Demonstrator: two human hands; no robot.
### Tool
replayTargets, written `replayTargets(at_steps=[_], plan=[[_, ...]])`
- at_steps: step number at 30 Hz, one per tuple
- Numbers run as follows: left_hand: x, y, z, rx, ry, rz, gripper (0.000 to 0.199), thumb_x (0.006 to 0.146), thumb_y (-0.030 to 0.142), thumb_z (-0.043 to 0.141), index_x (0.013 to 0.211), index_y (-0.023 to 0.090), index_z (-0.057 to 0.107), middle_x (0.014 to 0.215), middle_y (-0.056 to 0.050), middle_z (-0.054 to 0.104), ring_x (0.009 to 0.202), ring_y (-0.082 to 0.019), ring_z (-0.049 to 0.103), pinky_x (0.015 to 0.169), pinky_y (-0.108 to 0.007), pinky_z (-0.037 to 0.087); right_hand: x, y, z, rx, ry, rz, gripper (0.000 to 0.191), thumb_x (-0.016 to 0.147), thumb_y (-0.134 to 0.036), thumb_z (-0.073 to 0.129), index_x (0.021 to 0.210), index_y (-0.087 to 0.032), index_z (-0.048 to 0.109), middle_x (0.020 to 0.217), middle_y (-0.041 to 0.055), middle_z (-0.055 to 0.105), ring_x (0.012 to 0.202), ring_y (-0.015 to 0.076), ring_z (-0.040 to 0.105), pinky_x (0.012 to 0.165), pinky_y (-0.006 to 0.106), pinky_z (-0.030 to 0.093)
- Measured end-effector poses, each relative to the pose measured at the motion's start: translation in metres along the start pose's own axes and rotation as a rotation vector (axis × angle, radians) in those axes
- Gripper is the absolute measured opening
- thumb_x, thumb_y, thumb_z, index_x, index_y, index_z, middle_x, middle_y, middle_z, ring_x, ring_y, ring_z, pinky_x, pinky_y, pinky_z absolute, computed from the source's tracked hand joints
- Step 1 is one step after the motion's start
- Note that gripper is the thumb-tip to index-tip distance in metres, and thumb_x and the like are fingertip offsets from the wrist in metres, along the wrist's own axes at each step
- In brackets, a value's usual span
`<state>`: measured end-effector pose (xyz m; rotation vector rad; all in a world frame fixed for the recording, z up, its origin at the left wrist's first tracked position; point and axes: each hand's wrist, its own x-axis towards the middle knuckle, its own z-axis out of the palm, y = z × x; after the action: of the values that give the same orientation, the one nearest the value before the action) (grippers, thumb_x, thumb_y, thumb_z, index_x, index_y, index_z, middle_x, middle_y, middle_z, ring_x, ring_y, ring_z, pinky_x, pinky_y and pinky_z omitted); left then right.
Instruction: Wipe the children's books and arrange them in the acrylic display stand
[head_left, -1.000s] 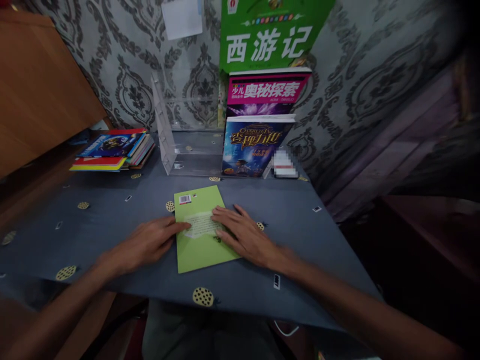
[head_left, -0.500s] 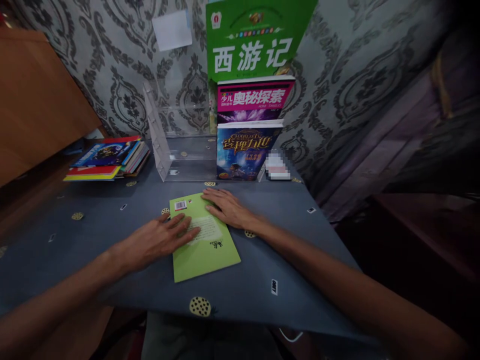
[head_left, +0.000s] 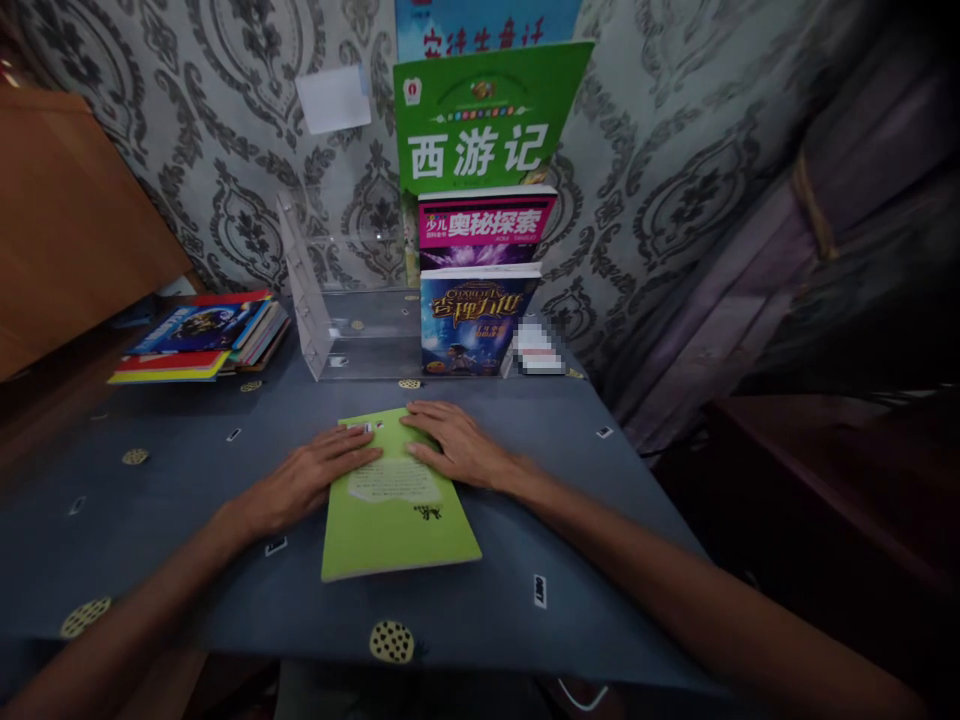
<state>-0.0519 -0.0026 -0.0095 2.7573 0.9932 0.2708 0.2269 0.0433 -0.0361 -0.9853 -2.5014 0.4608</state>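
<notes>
Partly beneath the left hand (head_left: 311,474) and right hand (head_left: 459,446), both outstretched without a grip, the green book (head_left: 397,545).

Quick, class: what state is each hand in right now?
Left hand: open, resting on the upper left of the green book.
Right hand: open, resting on its upper right.

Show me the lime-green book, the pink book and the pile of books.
Lime-green book (head_left: 394,487): head view, pale text panel.
Pink book (head_left: 482,227): head view, upper front cover.
Pile of books (head_left: 199,330): head view, blue cover on top.
</notes>
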Motion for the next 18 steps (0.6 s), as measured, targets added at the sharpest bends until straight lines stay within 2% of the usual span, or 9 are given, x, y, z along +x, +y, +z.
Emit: replayTargets(at_steps=[4, 6, 9, 12, 15, 18], plan=[[0.009, -0.002, -0.006, -0.380, 0.106, -0.061, 0.039, 0.094, 0.032, 0.053, 0.132, 0.028, 0.064, 0.137, -0.007, 0.064, 0.128, -0.025, 0.059, 0.111, -0.042, 0.044, -0.017, 0.003, -0.011, 0.202, -0.003, 0.008, 0.052, 0.102, -0.052, 0.037, 0.131, -0.018, 0.063, 0.139, 0.0136, 0.061, 0.134, 0.0274, 0.051, 0.114, 0.050, 0.036], [0.014, -0.002, -0.006, -0.560, 0.180, -0.160, 0.036, 0.091, 0.041, 0.057, 0.120, 0.026, 0.072, 0.122, -0.007, 0.073, 0.114, -0.027, 0.067, 0.100, -0.040, 0.051, -0.025, 0.004, -0.017, 0.345, 0.010, 0.049, 0.059, 0.103, -0.057, 0.027, 0.128, -0.021, 0.066, 0.132, 0.0100, 0.066, 0.129, 0.0266, 0.055, 0.112, 0.049, 0.038], [0.026, -0.003, -0.001, -0.790, 0.376, -0.356, 0.039, 0.084, 0.052, 0.061, 0.101, 0.021, 0.078, 0.098, -0.008, 0.078, 0.093, -0.028, 0.071, 0.083, -0.038, 0.057, -0.035, 0.003, -0.024, 0.539, 0.046, 0.099, 0.069, 0.102, -0.062, 0.016, 0.123, -0.023, 0.070, 0.120, 0.0065, 0.070, 0.117, 0.0252, 0.062, 0.107, 0.046, 0.044], [0.040, -0.006, 0.007, -0.945, 0.537, -0.459, 0.041, 0.078, 0.057, 0.067, 0.084, 0.017, 0.077, 0.079, -0.007, 0.076, 0.080, -0.026, 0.069, 0.074, -0.035, 0.056, -0.038, 0.000, -0.025, 0.603, 0.051, 0.023, 0.064, 0.099, -0.066, 0.028, 0.120, -0.022, 0.070, 0.113, 0.0070, 0.071, 0.108, 0.0260, 0.065, 0.100, 0.044, 0.048], [0.050, -0.011, 0.018, -1.045, 0.610, -0.498, 0.044, 0.072, 0.061, 0.073, 0.072, 0.017, 0.073, 0.066, -0.004, 0.070, 0.069, -0.023, 0.065, 0.065, -0.031, 0.054, -0.036, -0.001, -0.018, 0.563, 0.073, 0.002, 0.043, 0.096, -0.054, 0.050, 0.116, -0.022, 0.070, 0.111, 0.0075, 0.072, 0.105, 0.0272, 0.065, 0.097, 0.045, 0.048], [0.052, -0.018, 0.030, -1.119, 0.719, -0.543, 0.049, 0.068, 0.065, 0.075, 0.072, 0.016, 0.070, 0.069, -0.004, 0.071, 0.067, -0.020, 0.064, 0.064, -0.029, 0.053, -0.035, 0.001, -0.010, 0.575, 0.117, 0.023, 0.027, 0.097, -0.033, 0.049, 0.110, -0.022, 0.071, 0.107, 0.0063, 0.072, 0.100, 0.0247, 0.066, 0.092, 0.041, 0.050]])
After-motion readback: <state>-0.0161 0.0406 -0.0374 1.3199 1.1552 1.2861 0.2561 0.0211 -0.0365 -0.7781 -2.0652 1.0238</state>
